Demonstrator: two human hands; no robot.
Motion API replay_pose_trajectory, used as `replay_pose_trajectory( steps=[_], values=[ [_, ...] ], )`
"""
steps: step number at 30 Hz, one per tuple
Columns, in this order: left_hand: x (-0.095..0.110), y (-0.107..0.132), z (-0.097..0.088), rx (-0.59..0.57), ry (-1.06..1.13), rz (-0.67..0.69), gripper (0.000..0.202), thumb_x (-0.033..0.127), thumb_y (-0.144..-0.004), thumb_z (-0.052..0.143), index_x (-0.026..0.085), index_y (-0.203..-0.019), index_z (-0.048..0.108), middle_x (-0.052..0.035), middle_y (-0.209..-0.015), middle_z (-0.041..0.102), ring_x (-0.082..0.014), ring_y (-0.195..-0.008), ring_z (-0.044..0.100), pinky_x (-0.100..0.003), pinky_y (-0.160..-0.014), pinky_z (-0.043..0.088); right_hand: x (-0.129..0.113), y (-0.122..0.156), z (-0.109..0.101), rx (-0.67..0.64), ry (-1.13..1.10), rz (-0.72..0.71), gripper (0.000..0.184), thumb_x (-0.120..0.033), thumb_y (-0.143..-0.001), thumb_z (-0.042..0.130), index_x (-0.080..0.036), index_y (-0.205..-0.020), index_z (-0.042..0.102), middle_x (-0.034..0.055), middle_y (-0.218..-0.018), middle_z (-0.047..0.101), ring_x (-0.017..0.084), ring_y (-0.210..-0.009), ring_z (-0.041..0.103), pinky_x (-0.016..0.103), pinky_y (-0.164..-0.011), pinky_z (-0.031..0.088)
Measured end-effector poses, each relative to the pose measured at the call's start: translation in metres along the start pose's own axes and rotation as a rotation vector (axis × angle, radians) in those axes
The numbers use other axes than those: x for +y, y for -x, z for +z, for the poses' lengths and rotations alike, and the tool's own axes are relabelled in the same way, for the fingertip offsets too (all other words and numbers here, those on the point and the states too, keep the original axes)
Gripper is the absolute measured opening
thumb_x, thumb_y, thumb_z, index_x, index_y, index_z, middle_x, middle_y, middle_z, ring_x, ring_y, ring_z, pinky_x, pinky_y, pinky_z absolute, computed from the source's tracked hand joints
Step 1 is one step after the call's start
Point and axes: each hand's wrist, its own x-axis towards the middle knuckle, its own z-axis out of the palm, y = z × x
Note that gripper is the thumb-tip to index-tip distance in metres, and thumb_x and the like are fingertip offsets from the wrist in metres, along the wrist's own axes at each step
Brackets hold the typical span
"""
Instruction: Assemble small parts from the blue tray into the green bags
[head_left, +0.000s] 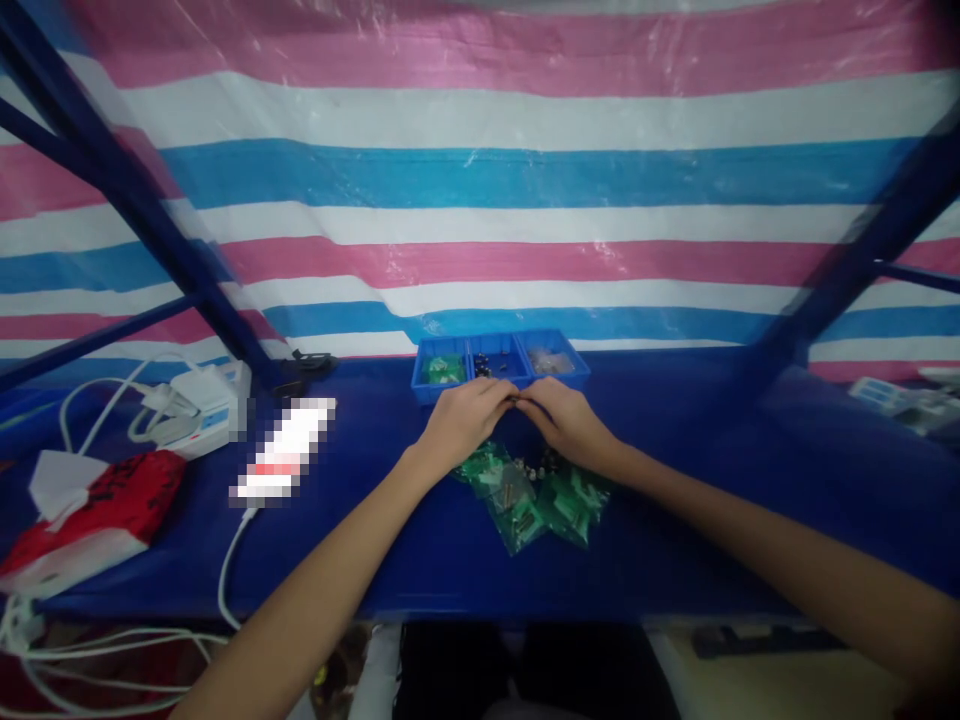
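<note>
My left hand (461, 420) and my right hand (564, 418) meet fingertip to fingertip over the blue table (420, 560), just in front of the blue trays. Both hands are closed in a pinch on some small part that is too tiny to name. Beneath my wrists lie several green plastic bags (525, 495) holding small metal pieces. Three blue trays (499, 365) stand side by side behind my hands; the left one holds something green, the middle one dark small parts, the right one pale parts.
A blurred-out phone (283, 462) with a white cable lies left of my hands. Further left are a white power strip with chargers (196, 408) and a red and white packet (90, 520). Dark blue frame bars (142, 210) cross a striped tarpaulin behind.
</note>
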Motion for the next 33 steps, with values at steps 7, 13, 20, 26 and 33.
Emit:
replay_pose_trajectory(
  steps=[7,13,20,26,33],
  values=[
    [-0.002,0.0,0.006,0.035,0.051,-0.067,0.015,0.028,-0.101,0.055,0.019,-0.108,0.063,-0.0048,-0.102,0.071,-0.0188,-0.094,0.069,-0.031,-0.08,0.053,-0.004,-0.006,-0.011,-0.004,0.17,-0.055,0.02,-0.021,-0.099,0.047,-0.017,-0.107,0.065,0.0124,-0.102,0.07,0.026,-0.096,0.063,0.038,-0.084,0.049],
    [-0.003,0.0,0.002,0.0,0.033,-0.101,0.022,0.034,-0.104,0.048,0.018,-0.1,0.063,-0.0041,-0.092,0.071,-0.0181,-0.083,0.068,-0.029,-0.071,0.049,-0.011,-0.017,-0.017,-0.103,0.393,-0.143,0.026,-0.024,-0.101,0.044,-0.015,-0.097,0.068,0.0128,-0.091,0.069,0.026,-0.091,0.061,0.037,-0.079,0.047],
    [0.007,-0.02,-0.032,-0.069,-0.077,0.001,0.018,0.022,-0.102,0.045,0.02,-0.115,0.057,-0.0049,-0.108,0.069,-0.0186,-0.092,0.066,-0.029,-0.074,0.048,-0.011,-0.013,-0.009,-0.072,0.154,0.01,0.025,-0.026,-0.102,0.042,-0.015,-0.097,0.064,0.0122,-0.094,0.069,0.025,-0.09,0.062,0.036,-0.078,0.045],
    [0.002,-0.026,-0.026,-0.157,-0.077,0.081,0.01,0.018,-0.097,0.05,0.018,-0.105,0.057,-0.0045,-0.098,0.068,-0.0181,-0.09,0.065,-0.027,-0.072,0.046,-0.011,-0.013,-0.013,-0.11,-0.086,0.096,0.025,-0.027,-0.101,0.041,-0.017,-0.088,0.059,0.0065,-0.082,0.066,0.019,-0.074,0.06,0.031,-0.07,0.041],
    [-0.002,-0.007,-0.009,-0.148,-0.12,0.046,0.019,0.031,-0.103,0.048,0.016,-0.105,0.059,-0.0067,-0.097,0.069,-0.0204,-0.087,0.066,-0.029,-0.068,0.046,-0.008,-0.01,-0.013,-0.029,-0.027,0.099,0.029,-0.029,-0.101,0.044,-0.019,-0.078,0.058,0.0029,-0.073,0.062,0.017,-0.068,0.056,0.03,-0.066,0.038]
  ],
)
